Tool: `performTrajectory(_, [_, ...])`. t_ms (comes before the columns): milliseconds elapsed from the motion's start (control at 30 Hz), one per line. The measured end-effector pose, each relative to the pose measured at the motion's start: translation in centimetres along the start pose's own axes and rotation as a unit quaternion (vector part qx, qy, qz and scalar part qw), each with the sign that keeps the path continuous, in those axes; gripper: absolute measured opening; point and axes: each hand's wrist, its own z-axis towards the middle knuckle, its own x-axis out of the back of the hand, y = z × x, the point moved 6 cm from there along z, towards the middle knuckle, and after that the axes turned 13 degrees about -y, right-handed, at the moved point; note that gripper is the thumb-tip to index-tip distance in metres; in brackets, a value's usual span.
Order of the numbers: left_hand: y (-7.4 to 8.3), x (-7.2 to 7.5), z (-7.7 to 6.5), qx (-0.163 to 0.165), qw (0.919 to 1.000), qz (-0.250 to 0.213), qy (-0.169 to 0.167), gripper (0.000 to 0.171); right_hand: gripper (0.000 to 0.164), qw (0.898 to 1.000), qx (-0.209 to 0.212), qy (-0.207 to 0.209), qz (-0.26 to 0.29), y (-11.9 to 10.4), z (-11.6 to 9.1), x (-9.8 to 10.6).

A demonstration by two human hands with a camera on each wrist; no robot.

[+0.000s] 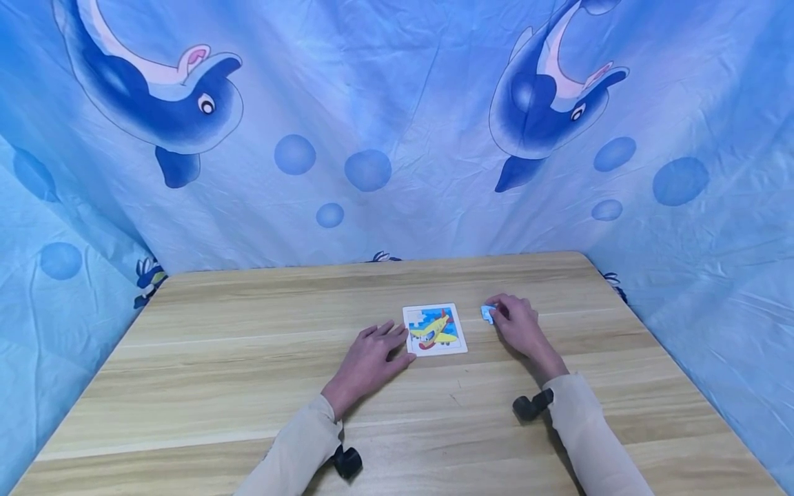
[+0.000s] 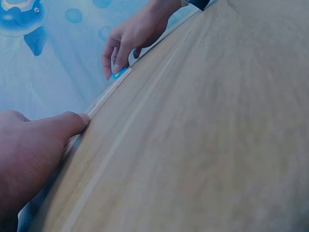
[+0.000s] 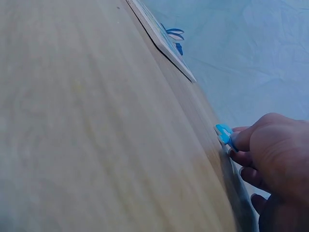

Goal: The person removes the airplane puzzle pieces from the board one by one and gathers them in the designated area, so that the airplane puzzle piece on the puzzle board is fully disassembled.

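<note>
A small square puzzle (image 1: 443, 336) with a white border lies flat on the table, showing a yellow airplane on blue sky. At its upper left is a pale gap in the picture. My left hand (image 1: 369, 362) rests at the puzzle's left edge, fingers spread, with thumb and fingertips touching the border. To the right of the puzzle, my right hand (image 1: 520, 325) pinches a blue and white puzzle piece (image 1: 487, 313) between thumb and fingers. In the right wrist view, the piece (image 3: 224, 134) sticks out past the fingertips, tilted, close to the table surface.
The wooden table (image 1: 217, 358) has its far edge against a blue curtain (image 1: 422, 138) printed with dolphins and bubbles. More curtain hangs at both sides. A black wrist camera (image 1: 347, 463) sits on the left sleeve and another wrist camera (image 1: 532, 406) on the right.
</note>
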Motion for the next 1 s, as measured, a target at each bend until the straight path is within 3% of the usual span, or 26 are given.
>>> performTrajectory(300, [0.0,0.1,-0.1,0.001,1.0000,0.007,0.000,0.056,0.017,0.999,0.004,-0.002,-0.036,0.2,0.1,-0.3])
performTrajectory(667, [0.1,0.1,-0.1,-0.003,0.9999,0.016,0.002,0.057,0.021,1.000,0.000,-0.005,-0.027,0.1,0.0,-0.2])
performTrajectory(1000, [0.0,0.1,-0.1,-0.002,0.9999,0.012,0.007,0.057,0.021,0.998,0.057,0.000,0.011,-3.3,0.2,-0.4])
